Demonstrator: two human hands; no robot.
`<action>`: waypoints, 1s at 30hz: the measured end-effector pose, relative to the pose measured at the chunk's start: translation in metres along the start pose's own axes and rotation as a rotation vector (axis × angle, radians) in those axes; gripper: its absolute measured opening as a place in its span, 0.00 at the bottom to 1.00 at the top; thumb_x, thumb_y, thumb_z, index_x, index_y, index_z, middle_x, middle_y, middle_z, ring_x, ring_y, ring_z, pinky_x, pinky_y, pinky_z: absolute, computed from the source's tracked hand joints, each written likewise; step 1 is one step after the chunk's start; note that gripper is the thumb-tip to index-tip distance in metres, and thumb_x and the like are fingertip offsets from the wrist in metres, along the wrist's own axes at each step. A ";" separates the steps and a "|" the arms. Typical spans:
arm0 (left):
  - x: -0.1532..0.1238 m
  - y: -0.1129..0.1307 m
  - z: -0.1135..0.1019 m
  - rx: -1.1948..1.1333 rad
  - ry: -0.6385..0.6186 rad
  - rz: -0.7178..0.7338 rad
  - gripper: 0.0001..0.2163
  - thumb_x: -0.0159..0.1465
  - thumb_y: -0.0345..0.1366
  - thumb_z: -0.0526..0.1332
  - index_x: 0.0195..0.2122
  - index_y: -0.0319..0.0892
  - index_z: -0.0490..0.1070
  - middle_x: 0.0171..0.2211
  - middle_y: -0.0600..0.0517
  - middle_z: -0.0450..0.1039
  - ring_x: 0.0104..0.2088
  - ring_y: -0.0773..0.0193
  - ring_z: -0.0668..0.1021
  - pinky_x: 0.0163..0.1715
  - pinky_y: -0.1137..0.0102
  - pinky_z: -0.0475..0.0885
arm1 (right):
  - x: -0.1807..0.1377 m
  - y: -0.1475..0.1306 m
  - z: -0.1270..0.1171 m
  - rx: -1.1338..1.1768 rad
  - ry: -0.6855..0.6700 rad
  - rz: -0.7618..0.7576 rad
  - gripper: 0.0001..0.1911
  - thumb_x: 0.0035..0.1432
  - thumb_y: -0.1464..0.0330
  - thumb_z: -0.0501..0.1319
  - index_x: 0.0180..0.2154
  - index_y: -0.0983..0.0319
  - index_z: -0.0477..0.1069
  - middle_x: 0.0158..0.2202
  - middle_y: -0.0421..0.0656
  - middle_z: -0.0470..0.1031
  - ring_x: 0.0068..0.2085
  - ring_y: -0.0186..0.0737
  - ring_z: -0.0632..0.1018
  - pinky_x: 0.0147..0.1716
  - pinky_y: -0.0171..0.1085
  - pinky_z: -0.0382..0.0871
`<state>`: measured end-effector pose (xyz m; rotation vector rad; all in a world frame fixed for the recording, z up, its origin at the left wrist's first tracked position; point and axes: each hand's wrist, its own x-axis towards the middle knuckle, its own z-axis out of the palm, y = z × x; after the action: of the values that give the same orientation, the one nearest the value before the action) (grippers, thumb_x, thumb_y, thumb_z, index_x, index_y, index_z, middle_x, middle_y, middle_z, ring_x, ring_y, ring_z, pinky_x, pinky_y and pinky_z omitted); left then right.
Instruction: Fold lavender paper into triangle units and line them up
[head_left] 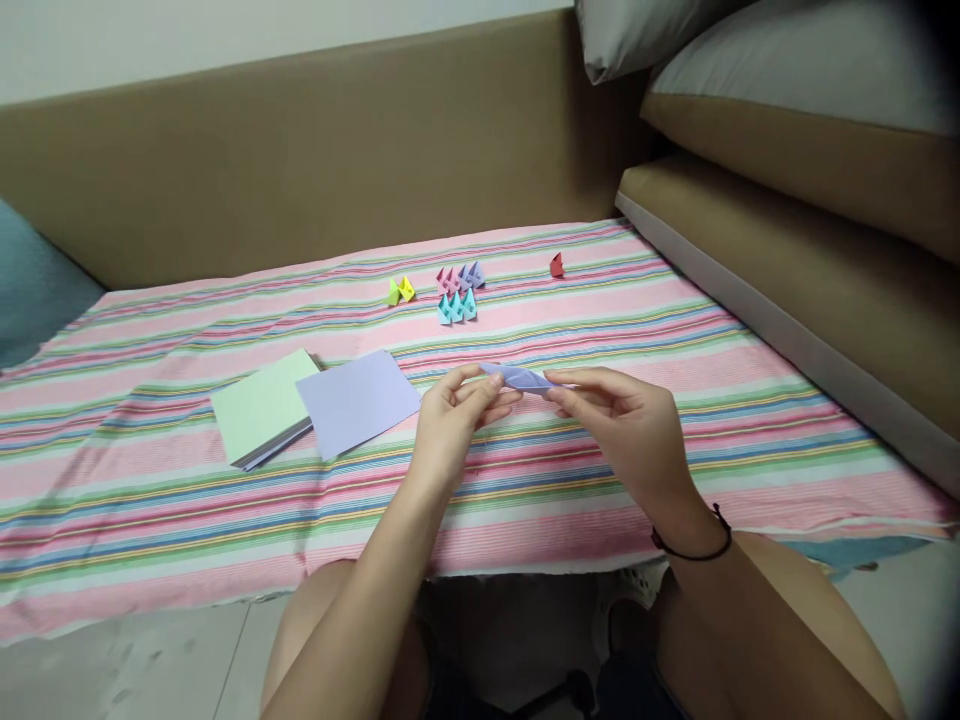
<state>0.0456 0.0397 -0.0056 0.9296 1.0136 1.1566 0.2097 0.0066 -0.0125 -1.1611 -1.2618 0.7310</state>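
Note:
Between my two hands, above the striped cloth, is a folded piece of lavender paper (pixel 519 378) with slanting creases. My left hand (pixel 457 410) pinches its left end between thumb and fingers. At its right end, my right hand (pixel 626 410) grips the paper with thumb and forefinger. To the left lies a flat lavender sheet (pixel 360 402), partly over a stack of paper with a light green sheet (pixel 262 405) on top. The parts of the folded paper under my fingertips are hidden.
Small folded paper pieces stand farther back: yellow ones (pixel 402 290), pink ones (pixel 449 281), lavender ones (pixel 472 275), turquoise ones (pixel 457 307) and a red one (pixel 556 265). The striped cloth (pixel 187 520) covers the seat. Thick cushions (pixel 795 260) are piled at right; a brown backrest (pixel 337 160) rises behind.

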 end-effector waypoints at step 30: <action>0.001 0.007 -0.006 0.149 -0.031 0.050 0.18 0.58 0.48 0.63 0.40 0.39 0.78 0.36 0.46 0.79 0.32 0.62 0.80 0.34 0.68 0.77 | -0.001 0.003 0.001 -0.084 -0.173 -0.088 0.03 0.54 0.66 0.65 0.31 0.57 0.78 0.44 0.46 0.76 0.45 0.45 0.78 0.38 0.42 0.79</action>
<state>0.0379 0.0420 -0.0008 1.0931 1.0678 1.1155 0.2092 0.0067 -0.0158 -1.1204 -1.4908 0.7307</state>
